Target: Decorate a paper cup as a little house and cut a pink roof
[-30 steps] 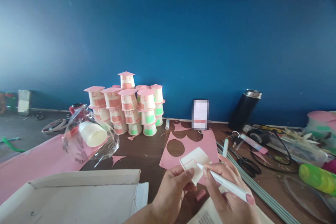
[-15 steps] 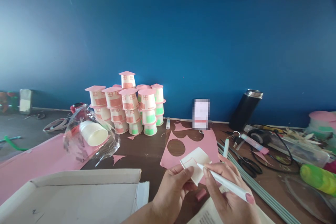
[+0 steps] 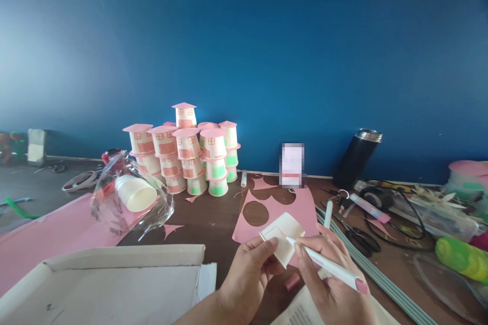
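Observation:
A small white paper cup [image 3: 288, 226] lies tilted on its side in my left hand [image 3: 249, 269], thumb on its wall and fingers beneath. A thin reddish line runs along its surface. My right hand [image 3: 331, 269] grips a white marker [image 3: 331, 268] with a pink end; its tip is at the cup's wall, by the line. A pink marker cap [image 3: 292, 282] rests on the table just below the cup. Behind both hands spreads a pink paper sheet [image 3: 238, 223] with round holes cut out.
Stacked cups [image 3: 186, 167] with pink paper roofs stand at the back. Left are a plastic bag [image 3: 163, 208] of cups and a white box lid [image 3: 125, 284]. Right are black scissors [image 3: 362, 241], grey-green rods [image 3: 385, 279] and a black bottle [image 3: 353, 160] leaning by the blue wall.
The marker's tip has shifted very slightly along the cup, and the reddish line looks a little longer. The cup has tilted a touch in my left hand.

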Tool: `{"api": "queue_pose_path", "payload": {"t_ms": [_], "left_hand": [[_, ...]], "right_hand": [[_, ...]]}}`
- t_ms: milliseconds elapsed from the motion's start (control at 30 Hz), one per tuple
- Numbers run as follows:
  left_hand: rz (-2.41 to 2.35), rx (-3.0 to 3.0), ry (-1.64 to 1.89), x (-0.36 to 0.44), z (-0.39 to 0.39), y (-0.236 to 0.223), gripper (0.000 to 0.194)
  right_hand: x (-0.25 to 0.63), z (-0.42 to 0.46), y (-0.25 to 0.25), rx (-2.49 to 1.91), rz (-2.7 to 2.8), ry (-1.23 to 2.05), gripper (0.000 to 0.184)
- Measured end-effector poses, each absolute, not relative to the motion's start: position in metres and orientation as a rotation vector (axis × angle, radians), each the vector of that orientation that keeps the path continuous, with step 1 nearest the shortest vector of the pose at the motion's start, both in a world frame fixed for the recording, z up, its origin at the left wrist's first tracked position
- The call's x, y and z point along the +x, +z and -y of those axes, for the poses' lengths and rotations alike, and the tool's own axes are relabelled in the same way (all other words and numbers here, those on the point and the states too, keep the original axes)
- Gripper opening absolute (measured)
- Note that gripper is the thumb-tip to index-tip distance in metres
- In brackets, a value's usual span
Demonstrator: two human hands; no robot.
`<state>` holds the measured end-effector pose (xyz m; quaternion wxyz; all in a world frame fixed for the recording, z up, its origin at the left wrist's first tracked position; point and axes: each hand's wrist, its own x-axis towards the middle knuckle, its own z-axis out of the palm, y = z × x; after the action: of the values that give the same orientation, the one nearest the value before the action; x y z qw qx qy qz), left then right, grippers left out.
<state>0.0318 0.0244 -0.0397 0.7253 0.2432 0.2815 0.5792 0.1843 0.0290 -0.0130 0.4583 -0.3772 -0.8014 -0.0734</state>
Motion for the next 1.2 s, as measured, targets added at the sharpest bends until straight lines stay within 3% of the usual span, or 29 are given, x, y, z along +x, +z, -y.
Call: {"api": "queue_pose_path", "payload": {"t_ms": [1200], "left_hand": [[-0.634,0.340,1.295,0.030,-0.024,-0.035,0.021]], "right_hand": [[0.185,-0.029,-0.014,-0.919,1.992,-0.141,0.006]]}}
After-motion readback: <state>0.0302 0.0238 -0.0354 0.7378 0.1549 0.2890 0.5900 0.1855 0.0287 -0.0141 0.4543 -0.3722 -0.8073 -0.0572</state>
